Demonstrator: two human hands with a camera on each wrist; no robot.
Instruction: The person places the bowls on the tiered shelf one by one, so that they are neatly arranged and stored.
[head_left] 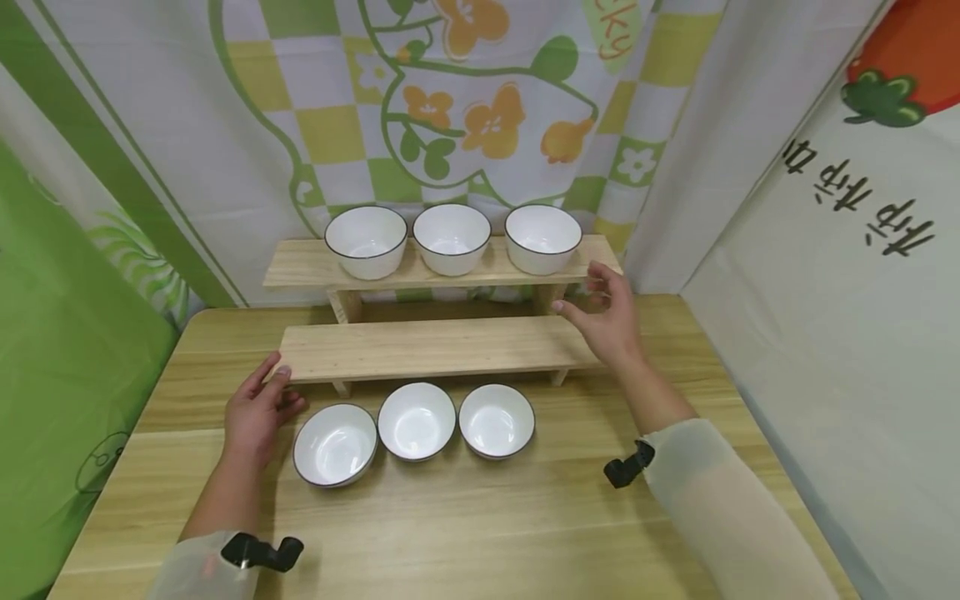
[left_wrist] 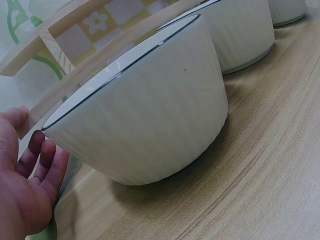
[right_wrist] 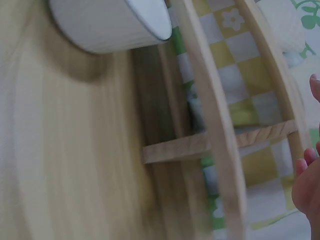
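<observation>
A two-step wooden stand has an upper shelf (head_left: 300, 265) and a lower shelf (head_left: 420, 346). My left hand (head_left: 255, 412) is at the lower shelf's left end, its thumb and index fingertip right at the corner and the other fingers loosely bent. Just right of it, on the table, is a white dark-rimmed bowl (head_left: 335, 446), large in the left wrist view. My right hand (head_left: 611, 321) is at the stand's right end, thumb spread from the fingers. Its thumb overlaps the lower shelf and its fingertips are by the upper shelf's corner. Nothing is held in it.
Two more white bowls, a middle one (head_left: 417, 422) and a right one (head_left: 497, 422), stand in the row before the stand. Three similar bowls line the upper shelf, one in its middle (head_left: 452, 240). A patterned curtain (head_left: 330, 133) hangs close behind the wooden table (head_left: 465, 533).
</observation>
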